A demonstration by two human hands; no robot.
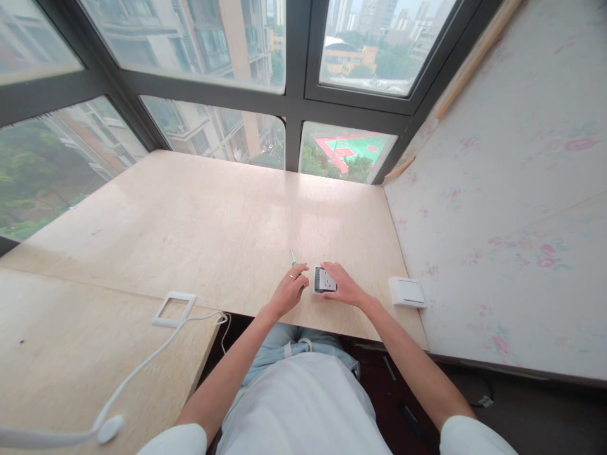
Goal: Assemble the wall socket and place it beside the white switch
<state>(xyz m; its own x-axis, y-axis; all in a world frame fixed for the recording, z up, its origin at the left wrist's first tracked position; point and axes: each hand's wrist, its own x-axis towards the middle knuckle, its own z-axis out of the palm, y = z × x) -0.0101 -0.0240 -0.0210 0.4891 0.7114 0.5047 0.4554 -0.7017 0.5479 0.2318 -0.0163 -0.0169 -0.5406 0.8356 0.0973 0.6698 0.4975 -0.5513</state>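
My right hand point(345, 285) grips a wall socket point(326, 280) from its right side, with the fingers over the far edge and the thumb at the near edge. The socket has a white face with plug slots and a dark frame showing around it, and it is at the table's near edge. Just left of it, my left hand point(288, 289) has its fingers curled around a small screwdriver point(293, 258). The screwdriver's thin metal shaft points away from me, and a green part shows beyond the fingers. Most of its handle is hidden by the hand.
A white square cover frame point(174, 309) lies at the left, near a white cable point(142, 373) crossing the lower left. A white switch box point(407, 292) stands by the flowered wall point(502, 240). The pale tabletop point(227, 221) reaches to the windows; a dark gap opens at its near edge.
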